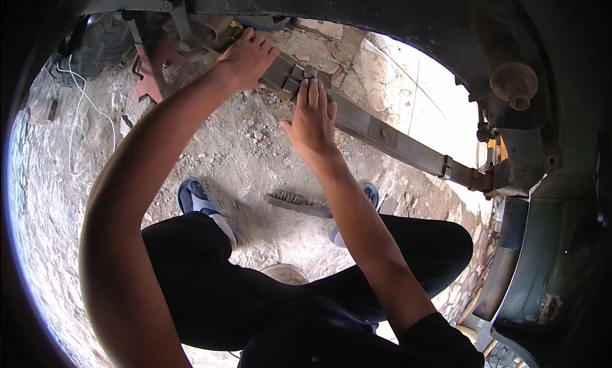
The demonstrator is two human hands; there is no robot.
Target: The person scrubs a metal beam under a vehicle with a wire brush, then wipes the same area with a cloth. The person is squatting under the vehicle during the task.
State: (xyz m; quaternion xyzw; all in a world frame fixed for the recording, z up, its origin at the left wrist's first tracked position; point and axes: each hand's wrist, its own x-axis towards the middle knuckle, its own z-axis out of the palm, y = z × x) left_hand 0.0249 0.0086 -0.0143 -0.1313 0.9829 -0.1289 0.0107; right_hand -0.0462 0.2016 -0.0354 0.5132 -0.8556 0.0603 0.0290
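A long dark leaf spring [389, 138] runs at a slant beneath the vehicle, from the upper middle to the right. My left hand [248, 57] lies over its left part, fingers bent across the top and thumb side partly hidden. Further right, my right hand [313, 122] reaches up to the metal clamp plate with bolts [293, 80] on the spring. Its fingers are stretched out with the tips on the metal, and the thumb stands apart. Another band clip [447, 166] wraps the spring near its right end.
A red jack stand [152, 75] and a tyre [102, 46] are at the upper left, with a white cable [78, 81] nearby. A wire brush [298, 202] lies on the gravelly ground between my feet. The vehicle's body [382, 5] overhangs above and right.
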